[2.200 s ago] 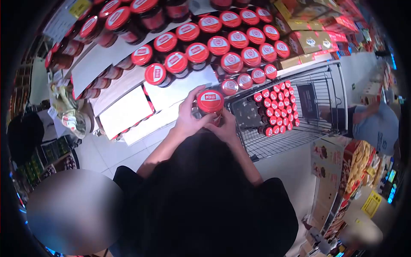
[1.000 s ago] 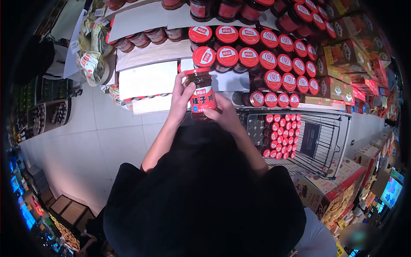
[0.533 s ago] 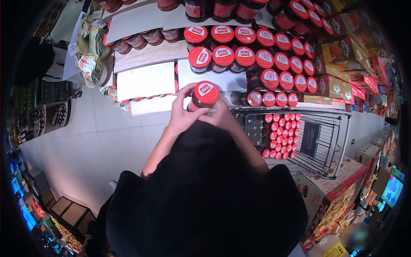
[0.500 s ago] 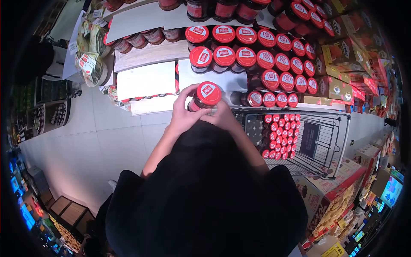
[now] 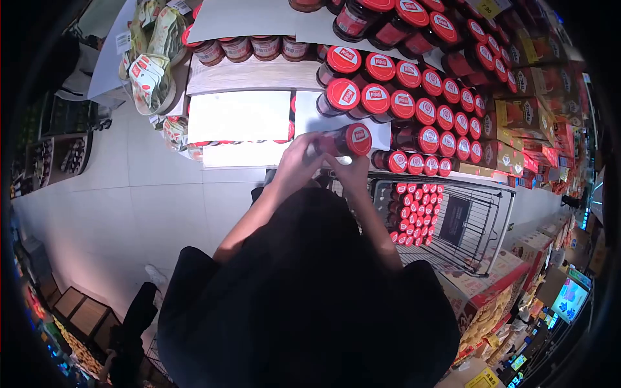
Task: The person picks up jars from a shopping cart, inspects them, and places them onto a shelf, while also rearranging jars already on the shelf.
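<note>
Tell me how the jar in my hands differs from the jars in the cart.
Pose: the held jar is tilted, its lid toward the picture's right; the cart jars appear upright, lids up.
Grouping: the held jar is off on its own, while the cart jars are packed close together.
Look: the held jar appears larger in view than the cart jars.
Shared: red lids with pale labels.

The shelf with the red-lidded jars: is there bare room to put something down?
Yes: the pale wooden strip, bordered by the left jar row above and the white panel below. Rightward, beyond the held jar, red-lidded jars stand crowded.
</note>
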`<state>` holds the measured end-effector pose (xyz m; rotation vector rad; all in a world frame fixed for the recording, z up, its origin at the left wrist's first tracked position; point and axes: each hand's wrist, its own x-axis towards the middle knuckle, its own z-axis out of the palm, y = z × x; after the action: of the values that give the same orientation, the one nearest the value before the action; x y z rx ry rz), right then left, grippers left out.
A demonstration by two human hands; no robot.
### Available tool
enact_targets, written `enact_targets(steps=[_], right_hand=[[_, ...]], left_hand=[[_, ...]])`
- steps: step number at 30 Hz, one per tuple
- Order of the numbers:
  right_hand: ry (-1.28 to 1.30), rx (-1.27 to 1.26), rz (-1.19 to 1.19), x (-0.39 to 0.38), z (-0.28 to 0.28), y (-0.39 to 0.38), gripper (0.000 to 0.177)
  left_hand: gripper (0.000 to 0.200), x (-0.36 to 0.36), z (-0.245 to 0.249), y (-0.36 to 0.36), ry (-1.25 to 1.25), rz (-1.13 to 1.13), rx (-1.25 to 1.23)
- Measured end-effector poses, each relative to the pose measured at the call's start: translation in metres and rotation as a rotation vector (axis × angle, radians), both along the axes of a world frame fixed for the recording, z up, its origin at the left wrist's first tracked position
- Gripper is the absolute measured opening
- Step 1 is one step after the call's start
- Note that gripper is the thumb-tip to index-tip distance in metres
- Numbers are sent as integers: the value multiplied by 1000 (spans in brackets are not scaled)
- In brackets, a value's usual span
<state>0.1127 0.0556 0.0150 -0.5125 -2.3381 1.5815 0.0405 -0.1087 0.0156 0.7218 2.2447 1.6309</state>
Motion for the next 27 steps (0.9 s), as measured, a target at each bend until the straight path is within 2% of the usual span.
enact_targets(steps=[3, 6, 8, 9, 11, 12, 15, 19, 22, 25, 27], right_hand=[[20, 30, -25, -9, -5, -3, 42], [61, 49, -6, -21, -2, -10, 41], [77, 213, -18, -28, -4, -13, 43], [75, 216, -17, -30, -2, -16, 43], [-50, 200, -129, -29, 2, -20, 49], [-53, 203, -129, -28, -3, -18, 49], [-45, 324, -79, -27, -11, -10, 58], [-32, 214, -75, -31, 4, -14, 53], [-16, 245, -63, -32, 6, -15, 54], [6, 315, -87, -32, 1, -16, 55], [9, 315, -117, -31, 2, -19, 55]], left_hand=[[57, -10, -4, -4, -69, -80, 60], [53, -13, -3, -3, -19, -49, 73], [54, -16, -4, -2, -29, -54, 80], [55, -17, -7, -2, -35, -63, 80], [59, -20, -11, -2, -48, -86, 79], [64, -21, -14, -2, -57, -108, 77], [62, -23, -24, -2, -7, -111, 62], [65, -22, -32, 1, -13, -130, 76], [67, -22, -33, 2, 15, -128, 79], [71, -23, -34, 3, -81, -144, 136], [67, -25, -33, 3, 19, -118, 80]])
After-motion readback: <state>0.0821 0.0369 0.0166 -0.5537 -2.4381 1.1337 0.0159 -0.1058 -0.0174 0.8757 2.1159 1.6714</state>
